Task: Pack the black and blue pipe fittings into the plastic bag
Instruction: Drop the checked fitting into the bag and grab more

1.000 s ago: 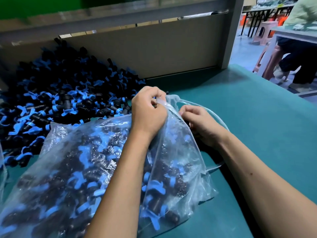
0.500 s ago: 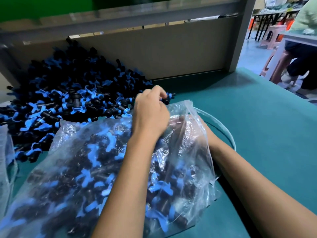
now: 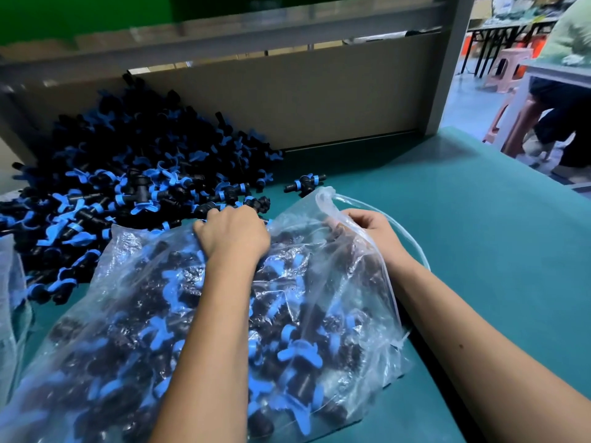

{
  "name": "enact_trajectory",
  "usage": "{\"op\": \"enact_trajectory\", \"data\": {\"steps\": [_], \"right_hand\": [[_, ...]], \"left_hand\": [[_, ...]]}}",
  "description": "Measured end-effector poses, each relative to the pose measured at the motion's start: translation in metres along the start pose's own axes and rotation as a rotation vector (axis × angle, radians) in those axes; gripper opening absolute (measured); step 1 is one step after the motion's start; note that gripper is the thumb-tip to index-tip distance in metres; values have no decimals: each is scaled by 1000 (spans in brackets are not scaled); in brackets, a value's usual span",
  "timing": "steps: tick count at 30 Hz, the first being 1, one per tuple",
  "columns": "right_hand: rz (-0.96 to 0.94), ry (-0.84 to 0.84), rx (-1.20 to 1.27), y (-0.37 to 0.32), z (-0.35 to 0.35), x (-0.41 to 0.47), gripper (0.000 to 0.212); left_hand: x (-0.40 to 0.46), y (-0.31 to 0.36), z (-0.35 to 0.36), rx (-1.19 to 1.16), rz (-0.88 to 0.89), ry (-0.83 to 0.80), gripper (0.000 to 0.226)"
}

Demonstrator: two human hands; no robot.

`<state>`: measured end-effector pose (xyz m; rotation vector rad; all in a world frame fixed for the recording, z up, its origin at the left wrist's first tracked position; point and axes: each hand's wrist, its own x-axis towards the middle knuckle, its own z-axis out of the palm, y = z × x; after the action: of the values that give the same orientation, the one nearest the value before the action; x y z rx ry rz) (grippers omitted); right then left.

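Two bare forearms reach forward over a clear plastic bag (image 3: 335, 314), which lies on its side on the teal tabletop (image 3: 479, 251) beneath and between them, already stuffed with black and blue pipe fittings (image 3: 297, 356). Right hand (image 3: 367, 230): fingers curled, pinching the bag's open rim and lifting it at the far right corner. Left hand (image 3: 233, 233): knuckles up, fingers bent down at the near edge of the loose pile (image 3: 128, 187); what the fingertips hold, if anything, cannot be told. Loose pile: many more fittings of the same kind, heaped just beyond and to the left of the left hand. One stray fitting (image 3: 305, 183): alone on the tabletop, beyond the bag's mouth, between the two hands. Cardboard panel (image 3: 319, 100): upright behind the pile. Pink stool (image 3: 511, 68): far beyond the right hand, on the floor.
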<state>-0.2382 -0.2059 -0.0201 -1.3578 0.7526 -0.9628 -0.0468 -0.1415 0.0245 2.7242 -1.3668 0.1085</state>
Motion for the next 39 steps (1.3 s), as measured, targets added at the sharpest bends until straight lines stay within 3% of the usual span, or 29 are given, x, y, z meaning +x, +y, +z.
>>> {"op": "enact_trajectory", "data": {"steps": [16,20,24,27,32,36,39], "right_hand": [[49,54,56,3,-2,4,23],[80,65,113,0,-3,3,36],[63,129,160,0,-3,3,25],[-88,305,94,1,-4,6,11],[-618,680,-400,-2,-7,4,13],[-917,519,-596,-9,-6,6,28],[-952,391,-779,-7,-3,8,46]], "left_hand": [[5,-10,-3,-435,-72,135,51],[7,-9,-7,-627,12,303,30],[3,-6,-8,-779,67,332,21],[2,-3,-13,-973,58,346,17],[-5,15,-18,-1212,122,336,19],[-8,25,-26,-1401,102,451,14],[-13,35,-31,-1668,31,250,16]]}}
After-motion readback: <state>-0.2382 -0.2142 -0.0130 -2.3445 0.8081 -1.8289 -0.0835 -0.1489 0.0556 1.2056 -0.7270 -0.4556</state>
